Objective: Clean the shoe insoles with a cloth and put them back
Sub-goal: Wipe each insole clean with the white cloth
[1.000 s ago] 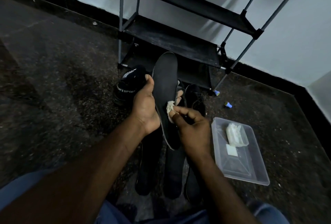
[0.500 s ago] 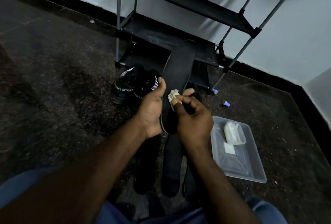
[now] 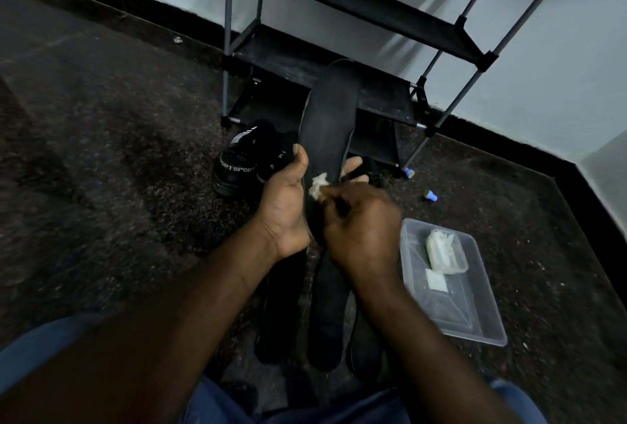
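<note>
- Since earlier, our insole point(image 3: 328, 125) has straightened upright;
- our left hand point(image 3: 285, 206) grips its heel end; our right hand point(image 3: 359, 227) pinches the cloth point(image 3: 319, 185) against it.

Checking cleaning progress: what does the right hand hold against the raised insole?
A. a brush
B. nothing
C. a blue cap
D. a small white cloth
D: the right hand pinches a small white cloth against the insole, which the left hand holds up.
</note>
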`<state>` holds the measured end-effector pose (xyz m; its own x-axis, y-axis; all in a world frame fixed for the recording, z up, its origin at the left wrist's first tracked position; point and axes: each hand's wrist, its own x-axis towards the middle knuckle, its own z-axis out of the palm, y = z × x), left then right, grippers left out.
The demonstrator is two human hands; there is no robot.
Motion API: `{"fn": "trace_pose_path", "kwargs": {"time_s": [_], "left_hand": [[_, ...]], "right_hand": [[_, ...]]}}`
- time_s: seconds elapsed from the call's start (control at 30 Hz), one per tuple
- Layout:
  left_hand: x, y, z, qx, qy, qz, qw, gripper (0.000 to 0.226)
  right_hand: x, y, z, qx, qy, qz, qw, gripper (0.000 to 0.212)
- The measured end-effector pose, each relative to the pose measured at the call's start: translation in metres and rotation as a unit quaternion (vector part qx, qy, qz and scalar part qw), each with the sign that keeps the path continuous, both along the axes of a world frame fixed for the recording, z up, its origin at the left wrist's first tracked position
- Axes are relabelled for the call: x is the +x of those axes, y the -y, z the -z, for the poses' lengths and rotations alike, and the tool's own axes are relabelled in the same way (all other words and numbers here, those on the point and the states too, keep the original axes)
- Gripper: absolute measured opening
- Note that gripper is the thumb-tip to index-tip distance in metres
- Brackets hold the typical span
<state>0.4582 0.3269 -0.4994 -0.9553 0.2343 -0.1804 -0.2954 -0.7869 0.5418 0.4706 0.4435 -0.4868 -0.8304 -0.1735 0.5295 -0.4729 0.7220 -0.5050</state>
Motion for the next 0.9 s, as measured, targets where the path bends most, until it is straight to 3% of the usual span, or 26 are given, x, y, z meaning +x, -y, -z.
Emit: {"fn": "trace_pose_path", "kwargs": {"time_s": [0.13, 0.27, 0.37, 0.5, 0.7, 0.9], "left_hand": [[-0.001, -0.005, 0.001, -0.035, 0.017, -0.016, 0.999, 0.079], [-0.003, -0.001, 0.007, -0.024, 0.03, -0.046, 0.998, 0.076], [-0.004, -0.002, 0.011, -0.028, 0.037, -0.066, 0.997, 0.077], [-0.002, -0.007, 0.005, -0.037, 0.053, -0.081, 0.995, 0.075], [-0.002, -0.006, 0.006, -0.043, 0.075, -0.116, 0.989, 0.061], [-0.009, 0.0, 0.013, -0.049, 0.083, -0.121, 0.988, 0.073]], "right_hand": [[-0.026, -0.005, -0.004, 0.046, 0.004, 0.082, 0.996, 0.015], [0.002, 0.013, 0.001, -0.02, 0.062, -0.006, 0.998, 0.02], [0.01, 0.012, 0.011, 0.018, 0.027, -0.05, 0.998, 0.02], [-0.013, 0.01, 0.008, 0.059, -0.025, 0.007, 0.998, 0.011], [-0.033, 0.014, 0.0, -0.016, -0.009, 0.056, 0.998, 0.016], [-0.005, 0.019, 0.014, 0.009, 0.026, -0.051, 0.998, 0.019]]}}
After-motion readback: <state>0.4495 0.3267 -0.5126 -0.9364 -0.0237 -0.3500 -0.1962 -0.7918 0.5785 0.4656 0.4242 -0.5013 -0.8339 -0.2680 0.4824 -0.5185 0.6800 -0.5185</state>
